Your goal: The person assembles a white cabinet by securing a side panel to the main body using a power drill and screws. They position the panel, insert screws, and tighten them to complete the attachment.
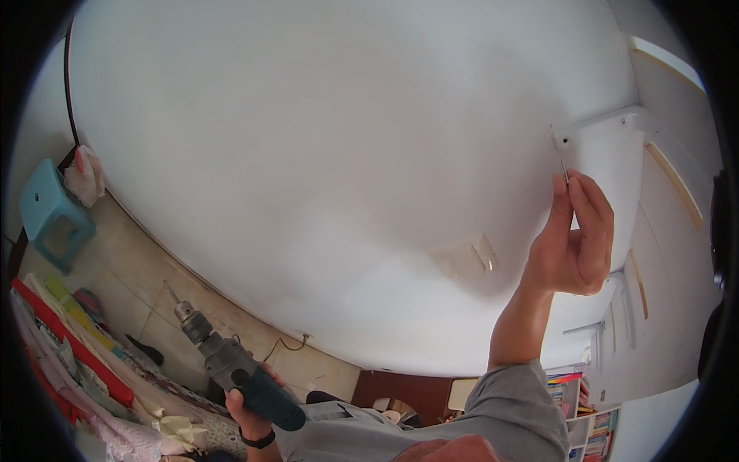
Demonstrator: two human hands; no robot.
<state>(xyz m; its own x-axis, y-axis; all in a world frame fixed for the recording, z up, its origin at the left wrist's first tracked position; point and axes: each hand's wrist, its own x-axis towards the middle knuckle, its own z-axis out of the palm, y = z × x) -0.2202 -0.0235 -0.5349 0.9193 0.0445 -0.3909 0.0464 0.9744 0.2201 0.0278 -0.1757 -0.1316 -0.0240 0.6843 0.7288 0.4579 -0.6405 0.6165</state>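
Note:
My right hand (577, 231) is raised to the white wall (288, 144), thumb and fingers pinching a thin metal screw or nail (564, 168). Its tip points at the end of a white bracket (600, 124) that lies against the wall. A dark hole (565, 140) shows in that end, a small gap away from the tip. Low at my other side, my left hand (254, 404) grips a dark green and grey power drill (236, 369) by its body. A bit (171, 293) sits in the metal chuck, pointing away from me over the tiled floor.
A white wall switch or socket plate (465, 257) sits between my arms. At the left stand a blue plastic stool (49, 208) and a plastic bag (86, 176). Piled cloth (98, 369) lies lower left. A bookshelf (583, 424) is at lower right; a cable (283, 342) runs along the floor.

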